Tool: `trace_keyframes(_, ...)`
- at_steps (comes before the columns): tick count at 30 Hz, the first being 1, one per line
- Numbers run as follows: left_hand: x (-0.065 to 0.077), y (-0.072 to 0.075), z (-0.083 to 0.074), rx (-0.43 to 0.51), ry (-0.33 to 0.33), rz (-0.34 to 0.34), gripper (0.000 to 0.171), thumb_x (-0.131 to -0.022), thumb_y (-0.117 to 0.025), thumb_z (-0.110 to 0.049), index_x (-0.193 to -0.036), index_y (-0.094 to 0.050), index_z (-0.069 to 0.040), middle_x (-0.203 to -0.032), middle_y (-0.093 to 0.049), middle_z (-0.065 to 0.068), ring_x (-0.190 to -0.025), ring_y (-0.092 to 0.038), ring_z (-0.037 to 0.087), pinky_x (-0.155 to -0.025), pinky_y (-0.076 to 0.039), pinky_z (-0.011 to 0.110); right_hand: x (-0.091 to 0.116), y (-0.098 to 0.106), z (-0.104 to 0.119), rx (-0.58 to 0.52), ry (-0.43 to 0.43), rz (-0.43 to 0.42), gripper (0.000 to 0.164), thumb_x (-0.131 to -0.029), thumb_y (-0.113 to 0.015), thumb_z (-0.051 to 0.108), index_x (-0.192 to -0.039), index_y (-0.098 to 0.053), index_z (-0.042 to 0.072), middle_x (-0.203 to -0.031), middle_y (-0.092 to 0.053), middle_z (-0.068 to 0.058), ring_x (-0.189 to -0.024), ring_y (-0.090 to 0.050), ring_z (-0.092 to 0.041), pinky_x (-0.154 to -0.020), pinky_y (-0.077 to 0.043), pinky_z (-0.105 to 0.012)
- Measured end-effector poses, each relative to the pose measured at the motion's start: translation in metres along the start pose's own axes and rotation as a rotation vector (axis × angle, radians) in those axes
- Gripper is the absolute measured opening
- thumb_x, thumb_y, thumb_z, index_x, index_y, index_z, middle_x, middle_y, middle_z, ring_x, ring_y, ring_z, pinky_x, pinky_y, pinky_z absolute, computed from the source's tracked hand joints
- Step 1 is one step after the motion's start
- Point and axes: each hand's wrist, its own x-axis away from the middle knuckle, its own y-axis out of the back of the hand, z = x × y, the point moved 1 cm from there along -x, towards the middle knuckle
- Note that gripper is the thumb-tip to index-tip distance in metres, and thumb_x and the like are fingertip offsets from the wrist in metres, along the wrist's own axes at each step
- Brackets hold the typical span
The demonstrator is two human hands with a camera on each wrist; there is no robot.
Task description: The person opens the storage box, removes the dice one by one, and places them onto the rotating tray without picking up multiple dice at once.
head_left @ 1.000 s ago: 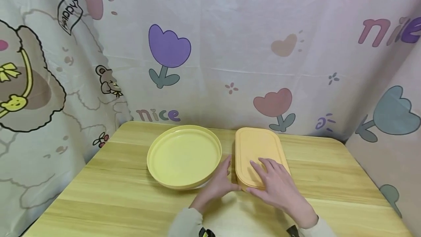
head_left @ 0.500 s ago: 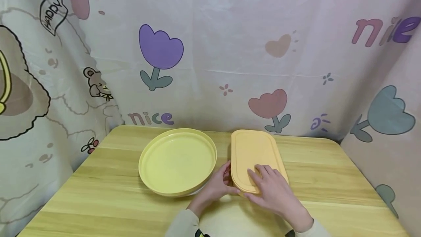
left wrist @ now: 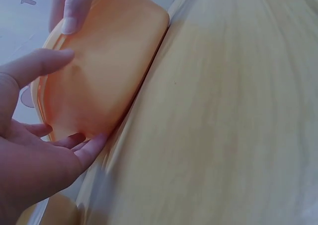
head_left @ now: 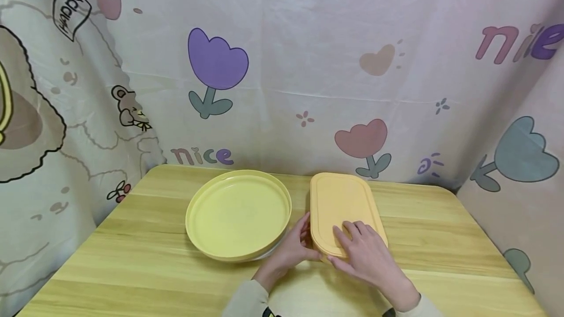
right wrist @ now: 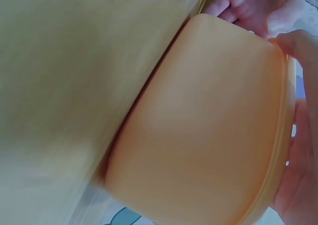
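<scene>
An orange rectangular food container (left wrist: 119, 61) with a matching lid (head_left: 339, 199) sits on the wooden table, right of the middle in the head view. My left hand (head_left: 291, 248) grips its near left corner. In the left wrist view the thumb lies on the front wall while the other fingers bend along the side. From the right, my right hand (head_left: 367, 258) spreads its fingers over the near part of the lid. Its thumb (right wrist: 293, 41) hooks at the lid's front rim, close to the left thumb. The inside of the container is hidden under the lid.
A large round yellow tray (head_left: 194, 224) lies left of the container, close to my left forearm, with something whitish showing under its near edge. Behind the table (head_left: 440, 238) hangs a printed curtain (head_left: 286, 38) that also runs down both sides.
My left hand's fingers have come in against the container's left side, where a gap showed before. The right hand has stayed over the lid's near end. The head view has shifted slightly.
</scene>
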Motion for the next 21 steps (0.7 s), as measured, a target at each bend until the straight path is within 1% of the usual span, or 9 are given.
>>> trace_keyframes(3,0.0,0.001,0.0,0.034,0.002,0.011,0.107,-0.067,-0.077,0.007,-0.153,-0.016,-0.002,-0.149,-0.034,0.019,-0.132,-0.036,0.035,-0.109,-0.029,0.049,0.0,-0.001,-0.001,-0.009,-0.007,-0.019,0.072,-0.096,-0.028,0.061,-0.101,-0.07,0.003,-0.094,-0.061,-0.018,-0.077,-0.058,-0.031,-0.061,-0.051,-0.042)
trace_keyframes(6,0.0,0.001,0.0,0.052,0.004,0.026,0.104,-0.07,-0.078,0.004,-0.153,-0.016,-0.003,-0.148,-0.035,0.018,-0.131,-0.038,0.034,-0.108,-0.031,0.047,-0.001,-0.001,-0.001,-0.014,-0.017,-0.039,0.071,-0.096,-0.029,0.06,-0.1,-0.071,0.003,-0.093,-0.062,-0.018,-0.076,-0.058,-0.031,-0.06,-0.05,-0.043)
trace_keyframes(8,0.0,0.001,0.0,0.031,0.01,0.019,0.099,-0.075,-0.077,-0.001,-0.153,-0.016,-0.002,-0.148,-0.035,0.018,-0.131,-0.039,0.034,-0.107,-0.033,0.047,-0.001,0.0,-0.002,-0.005,-0.011,-0.058,0.07,-0.097,-0.028,0.057,-0.1,-0.07,0.002,-0.092,-0.062,-0.018,-0.075,-0.058,-0.031,-0.06,-0.051,-0.043)
trace_keyframes(11,0.0,-0.001,0.0,-0.005,0.016,0.003,0.09,-0.086,-0.071,-0.011,-0.153,-0.013,-0.002,-0.149,-0.034,0.02,-0.13,-0.039,0.035,-0.106,-0.034,0.048,-0.004,0.003,-0.003,0.02,0.01,-0.109,0.067,-0.099,-0.028,0.052,-0.099,-0.069,0.0,-0.091,-0.064,-0.019,-0.07,-0.059,-0.032,-0.057,-0.051,-0.042)
trace_keyframes(14,0.001,-0.003,0.0,-0.027,0.009,-0.019,0.082,-0.091,-0.066,-0.015,-0.153,-0.014,-0.001,-0.148,-0.035,0.021,-0.13,-0.04,0.037,-0.105,-0.034,0.052,-0.006,0.006,-0.005,0.039,0.029,-0.15,0.062,-0.1,-0.029,0.046,-0.098,-0.068,-0.002,-0.089,-0.065,-0.019,-0.066,-0.059,-0.031,-0.055,-0.052,-0.041)
trace_keyframes(17,0.002,-0.004,0.0,-0.034,0.009,-0.037,0.082,-0.089,-0.066,-0.013,-0.153,-0.017,-0.002,-0.147,-0.036,0.021,-0.129,-0.04,0.038,-0.105,-0.032,0.054,-0.007,0.01,-0.005,0.043,0.041,-0.16,0.05,-0.099,-0.033,0.035,-0.096,-0.066,-0.002,-0.087,-0.066,-0.018,-0.063,-0.058,-0.029,-0.053,-0.051,-0.039)
trace_keyframes(21,0.002,-0.004,0.001,-0.038,0.033,-0.058,0.082,-0.087,-0.067,-0.014,-0.153,-0.019,-0.004,-0.148,-0.035,0.022,-0.13,-0.038,0.039,-0.105,-0.03,0.056,-0.008,0.013,-0.001,0.041,0.033,-0.183,0.031,-0.091,-0.035,0.014,-0.086,-0.062,-0.001,-0.081,-0.064,-0.014,-0.059,-0.055,-0.026,-0.047,-0.045,-0.033)
